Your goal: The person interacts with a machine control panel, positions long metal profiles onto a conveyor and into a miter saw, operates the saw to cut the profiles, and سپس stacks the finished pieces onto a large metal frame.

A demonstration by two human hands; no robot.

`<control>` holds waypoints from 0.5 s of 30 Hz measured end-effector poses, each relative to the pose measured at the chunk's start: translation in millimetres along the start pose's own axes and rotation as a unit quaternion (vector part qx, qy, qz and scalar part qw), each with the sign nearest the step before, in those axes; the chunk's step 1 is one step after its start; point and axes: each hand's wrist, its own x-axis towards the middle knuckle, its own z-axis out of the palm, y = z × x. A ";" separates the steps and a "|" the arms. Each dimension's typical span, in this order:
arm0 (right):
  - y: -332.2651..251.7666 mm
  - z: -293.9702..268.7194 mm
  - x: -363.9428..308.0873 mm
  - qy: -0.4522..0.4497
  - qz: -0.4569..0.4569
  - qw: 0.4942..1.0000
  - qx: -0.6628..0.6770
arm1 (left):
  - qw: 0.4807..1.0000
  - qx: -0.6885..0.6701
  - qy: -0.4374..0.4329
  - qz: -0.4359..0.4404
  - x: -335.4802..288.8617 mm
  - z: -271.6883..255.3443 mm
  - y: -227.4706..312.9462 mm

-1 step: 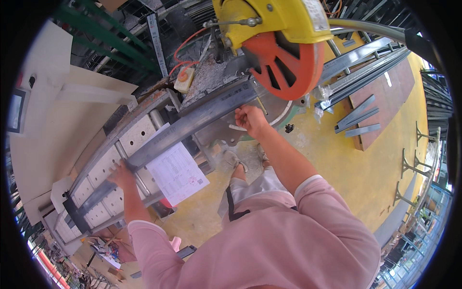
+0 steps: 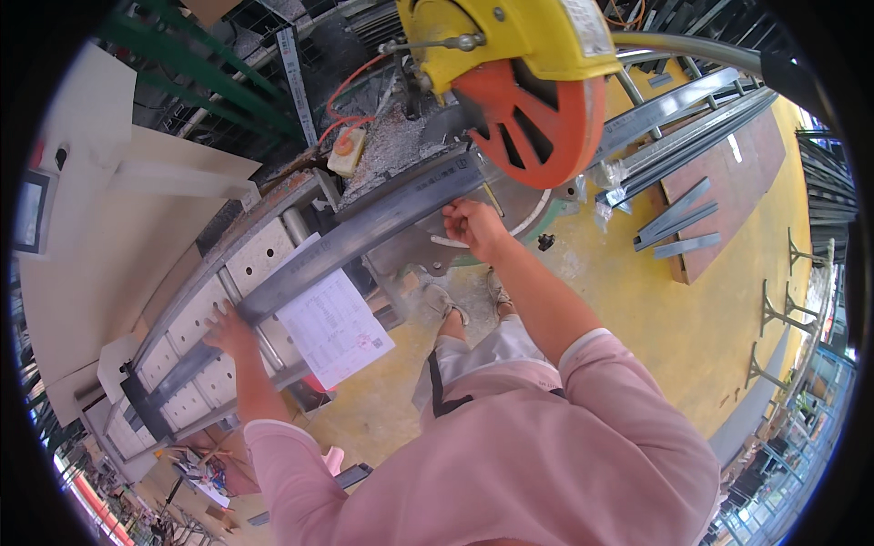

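A long dark grey metal profile (image 2: 364, 247) lies slantwise along the saw bench, its right end beside the orange guard (image 2: 575, 127) of a yellow cut-off saw (image 2: 510, 41). My left hand (image 2: 234, 333) rests over the profile toward its left part, fingers spread. Just below the profile's near edge, close to the saw, is my right hand (image 2: 473, 227) with its fingers curled in; what they hold, if anything, is hidden. A printed paper sheet (image 2: 332, 332) lies between my hands, partly under the profile.
A perforated roller bench (image 2: 259, 253) carries the profile on the left. A yellow switch box (image 2: 348, 153) with an orange cable sits behind. At right, short cut pieces (image 2: 687, 244) lie on a brown board (image 2: 742, 168), near long metal bars (image 2: 701, 123).
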 end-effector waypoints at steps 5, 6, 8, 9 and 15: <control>-24.7 -57.4 -5.4 -0.008 -0.072 0.990 -0.120 | 0.888 -0.458 0.036 0.019 -47.6 -18.8 122.6; -29.5 -61.0 -4.3 0.017 -0.102 0.985 -0.137 | 0.730 -0.664 -0.157 0.020 -62.7 -58.5 167.5; -41.6 -52.7 -7.2 0.050 -0.159 0.970 -0.176 | 0.447 -0.798 -0.387 -0.112 -89.8 -112.7 239.5; -39.6 -54.9 2.6 0.016 -0.150 0.972 -0.182 | 0.386 -0.813 -0.401 -0.172 -91.2 -118.1 267.6; -44.5 -47.9 3.8 0.007 -0.136 0.969 -0.207 | 0.286 -0.797 -0.364 -0.388 -62.1 -136.9 310.6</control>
